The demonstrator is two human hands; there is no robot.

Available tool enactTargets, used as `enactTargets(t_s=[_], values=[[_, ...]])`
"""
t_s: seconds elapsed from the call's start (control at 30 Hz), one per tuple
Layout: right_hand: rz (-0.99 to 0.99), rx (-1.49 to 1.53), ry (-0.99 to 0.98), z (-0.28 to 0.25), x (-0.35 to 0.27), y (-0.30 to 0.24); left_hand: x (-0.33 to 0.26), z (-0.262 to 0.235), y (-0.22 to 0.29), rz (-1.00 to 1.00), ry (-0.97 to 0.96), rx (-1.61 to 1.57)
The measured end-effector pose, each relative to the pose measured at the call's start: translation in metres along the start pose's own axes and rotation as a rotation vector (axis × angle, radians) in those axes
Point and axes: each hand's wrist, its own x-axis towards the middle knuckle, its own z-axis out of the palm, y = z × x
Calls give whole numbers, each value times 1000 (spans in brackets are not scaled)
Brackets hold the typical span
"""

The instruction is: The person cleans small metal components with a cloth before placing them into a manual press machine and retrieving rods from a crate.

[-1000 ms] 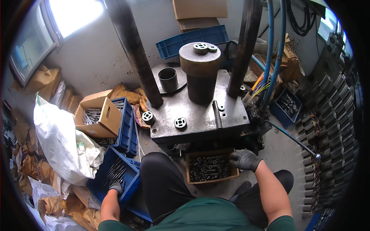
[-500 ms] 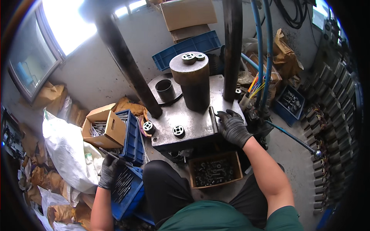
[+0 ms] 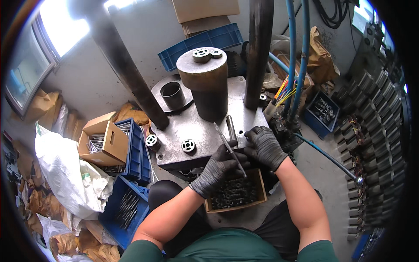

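My left hand, in a dark glove, is closed around a slim metal shaft that slants up over the front edge of the steel plate. Close beside it, my gloved right hand rests at the plate's right front with bent fingers. Its thumb is apart from the fingers and nothing shows in it. Between the hands and the press column is a short metal pin. A slotted round metal part lies on the plate, and another sits at its left corner.
Below the plate, a cardboard box holds small dark parts. Shafts lie in a blue bin at left, near a carton of rods. Thick posts rise from the plate. A ball-ended lever juts out at right.
My left hand has moved from the blue bin up and right to the plate, bringing the shaft along. The right hand stays by the plate, its fingers more bent. The view has shifted slightly.
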Motion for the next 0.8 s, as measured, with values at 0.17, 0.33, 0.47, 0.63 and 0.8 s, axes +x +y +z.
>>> enactTargets(t_s=[0.17, 0.33, 0.47, 0.63, 0.8], values=[[-41, -12, 26, 8, -18, 10, 16, -2, -33, 0, -118, 272], [533, 749, 339, 1, -26, 2, 18, 9, -32, 20, -109, 459], [711, 1069, 465, -17, -28, -5, 18, 8, -40, 31, -113, 501], [679, 1114, 444, -21, -33, -14, 17, 9, -46, 49, -125, 538], [60, 317, 390, -43, -35, -20, 15, 9, -38, -15, -100, 617]])
